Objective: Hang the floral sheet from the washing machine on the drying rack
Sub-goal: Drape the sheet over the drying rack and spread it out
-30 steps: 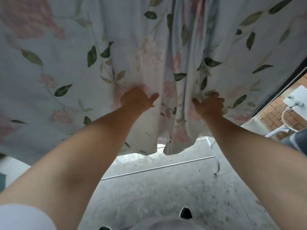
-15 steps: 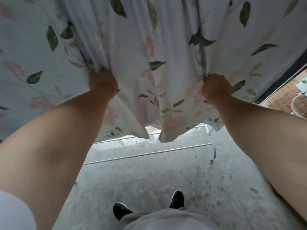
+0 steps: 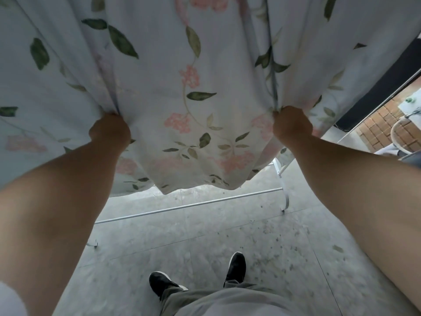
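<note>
The floral sheet (image 3: 193, 92) fills the upper half of the frame, hanging down in front of the person, pale with green leaves and pink blossoms. Its lower hem sags in a curve across the middle of the frame, just above the white bar of the drying rack (image 3: 189, 205), which runs from lower left to the right of centre and ends at a bent foot on the floor.

The left hand (image 3: 110, 131), at left of centre, is closed in a fist around a bunch of the sheet, with folds running up from the grip toward the upper left. The right hand (image 3: 292, 125), at right of centre, is likewise clenched on a gathered pleat of the sheet, and a sharp crease rises straight up from it. The cloth between the 2 hands lies fairly flat.

Below, the grey speckled floor (image 3: 262, 242) shows 2 black shoes (image 3: 237, 265) at the bottom centre. A brick wall (image 3: 378, 126) shows at the right edge of the frame.
</note>
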